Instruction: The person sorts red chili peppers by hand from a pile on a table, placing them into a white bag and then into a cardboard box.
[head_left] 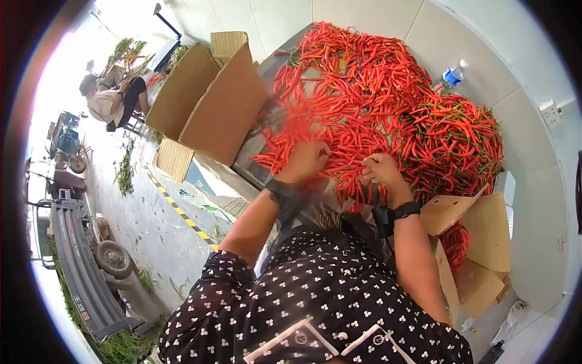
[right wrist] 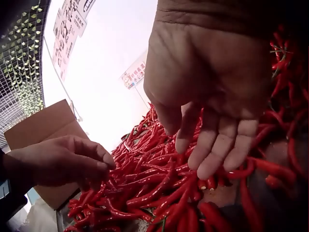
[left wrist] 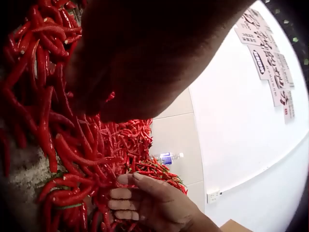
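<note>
A wide heap of red chillies (head_left: 357, 97) covers the table in front of me. My left hand (head_left: 306, 161) is over the near left part of the heap, fingers loosely bent, with no chilli showing in them. Just beyond it a patch of red is blurred, like chillies in motion. To its right, my right hand (head_left: 383, 170) is low over the chillies at the near edge. The right wrist view shows its fingers (right wrist: 224, 145) relaxed and hanging down, nothing between them. In that view the left hand (right wrist: 63, 162) appears at the left, thumb close to the forefinger.
Chillies with green stems (head_left: 454, 136) form a pile on the right, a water bottle (head_left: 451, 76) behind them. An open cardboard box (head_left: 221, 109) stands at the left. Another box (head_left: 485, 233), holding a red net bag (head_left: 454, 242), is at the lower right. A person (head_left: 112, 100) sits far left.
</note>
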The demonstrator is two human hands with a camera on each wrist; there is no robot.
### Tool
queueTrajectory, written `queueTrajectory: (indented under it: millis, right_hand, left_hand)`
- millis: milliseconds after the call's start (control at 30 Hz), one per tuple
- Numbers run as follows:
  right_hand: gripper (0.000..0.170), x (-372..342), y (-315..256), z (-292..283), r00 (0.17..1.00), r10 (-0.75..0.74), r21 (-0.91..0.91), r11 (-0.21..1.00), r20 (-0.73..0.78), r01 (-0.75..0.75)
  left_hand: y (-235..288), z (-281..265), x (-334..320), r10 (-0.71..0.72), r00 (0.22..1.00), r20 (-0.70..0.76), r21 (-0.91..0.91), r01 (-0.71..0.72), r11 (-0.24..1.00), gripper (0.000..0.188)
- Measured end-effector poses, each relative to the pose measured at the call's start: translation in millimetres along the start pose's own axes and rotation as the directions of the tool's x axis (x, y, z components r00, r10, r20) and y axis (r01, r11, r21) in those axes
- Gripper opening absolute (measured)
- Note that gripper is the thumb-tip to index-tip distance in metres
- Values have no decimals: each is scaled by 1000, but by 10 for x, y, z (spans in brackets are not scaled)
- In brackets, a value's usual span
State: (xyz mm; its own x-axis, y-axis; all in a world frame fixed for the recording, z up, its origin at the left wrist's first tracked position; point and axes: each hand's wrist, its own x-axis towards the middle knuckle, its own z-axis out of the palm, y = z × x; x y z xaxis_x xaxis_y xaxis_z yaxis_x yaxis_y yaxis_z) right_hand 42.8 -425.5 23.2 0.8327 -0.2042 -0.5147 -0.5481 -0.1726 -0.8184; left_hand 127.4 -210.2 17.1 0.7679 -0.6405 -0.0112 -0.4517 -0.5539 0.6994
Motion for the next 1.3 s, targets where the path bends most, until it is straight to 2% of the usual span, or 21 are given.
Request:
queueTrajectory:
  millis: [33,100,233,300,333,433,500,533,600,733,800,833,900,933,1000,1033,1100,1133,1200,1233,1300]
  right_hand:
    - [23,23,22,6,1000,-1,3,1000,-3,1]
    - [27,64,76,29,995,63,51,996,74,-67]
    - [27,44,115,65,989,106,98,988,102,-116]
    - [27,42,134,54,987,137,125,981,82,-146]
    - [27,43,145,51,988,139,132,980,73,-147]
    - [26,84,166,62,989,139,229,962,60,-149]
    - [27,99,137,116,985,87,282,951,148,-126]
    - [27,79,106,166,986,91,288,949,140,-129]
    - [29,40,9,267,989,-13,469,882,146,-57]
    - [27,7,52,223,996,9,563,825,91,-59]
    - [22,-16,206,27,996,59,520,854,-64,-17]
    - [22,-35,298,-75,995,66,522,853,-76,-16]
    - [19,-82,477,-261,943,211,555,831,-257,-35]
    - [19,-133,531,-319,941,212,555,831,-262,-33]
    - [17,-253,651,-365,852,295,400,910,-433,-112]
    - [17,-284,698,-356,848,300,403,908,-437,-113]
    - [16,-321,802,-313,870,293,322,932,-397,-167]
    - [16,-319,862,-265,868,296,325,931,-398,-168]
    - [16,-266,955,-160,887,153,119,987,-437,-112]
    - [16,-225,979,-142,888,150,118,987,-434,-109]
    - [18,-189,958,-113,898,59,32,998,-436,-51]
  left_hand:
    - [-19,18,33,3,1000,2,2,-3,1000,19]
    - [-36,101,114,122,985,-126,171,-100,980,14]
    - [-155,317,207,165,983,-81,314,-132,940,12]
    - [-176,375,237,64,998,-19,402,-50,914,12]
    - [-181,365,235,72,997,-12,402,-61,914,12]
    - [-117,221,239,71,997,37,308,-79,948,13]
    - [-6,111,246,48,997,59,77,-52,996,19]
    - [9,141,267,54,996,68,75,-59,995,19]
    - [83,241,332,198,975,105,-98,-188,977,20]
    - [249,357,398,218,941,259,-266,-147,953,21]
    - [339,346,418,160,921,355,-367,-21,930,22]
    - [297,408,434,171,916,363,-372,-26,928,22]
    - [121,565,467,319,874,366,-307,-210,928,23]
    - [74,574,475,324,872,367,-311,-213,926,23]
    - [2,534,469,351,852,389,-209,-289,934,23]
    - [-13,490,472,355,848,394,-213,-291,933,23]
    - [-42,377,480,161,915,370,-354,-21,935,23]
    - [-86,334,501,162,913,374,-354,-21,935,23]
    - [-190,221,570,252,947,200,-102,-236,966,20]
    - [-275,177,596,251,948,198,-99,-235,967,20]
    - [-465,162,637,174,967,187,-212,-134,968,17]
